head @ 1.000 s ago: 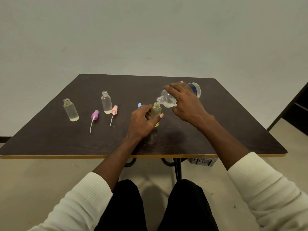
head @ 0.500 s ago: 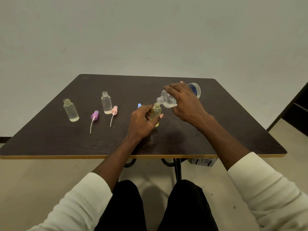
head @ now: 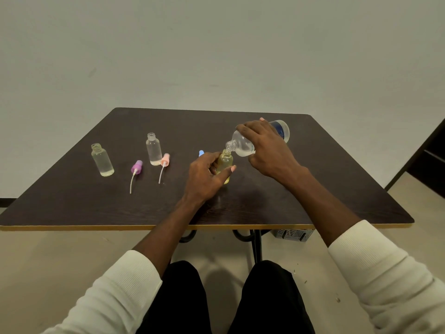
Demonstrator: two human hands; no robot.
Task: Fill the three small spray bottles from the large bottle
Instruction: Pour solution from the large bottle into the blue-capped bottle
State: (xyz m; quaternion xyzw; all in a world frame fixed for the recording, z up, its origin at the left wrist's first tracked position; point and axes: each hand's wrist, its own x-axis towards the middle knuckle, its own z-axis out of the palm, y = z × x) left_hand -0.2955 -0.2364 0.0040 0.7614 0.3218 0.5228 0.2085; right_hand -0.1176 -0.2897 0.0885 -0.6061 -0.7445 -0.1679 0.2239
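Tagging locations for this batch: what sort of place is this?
Probably a bare indoor room set up for recording: a plain wall, one dark table on a metal leg, and a light hard floor.

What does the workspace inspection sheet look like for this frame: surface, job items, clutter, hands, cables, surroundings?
Surface: dark wooden table, no spill seen.
Job's things: large bottle tilted, neck over yellowish small bottle; two clear small bottles upright, uncapped; purple sprayer, pink sprayer and blue sprayer lying loose.
Clutter: nothing seen.
Hands: left hand steadies the yellowish bottle; right hand grips the large bottle.
Cables: nothing seen.
Surroundings: plain wall, grey crate under the table.
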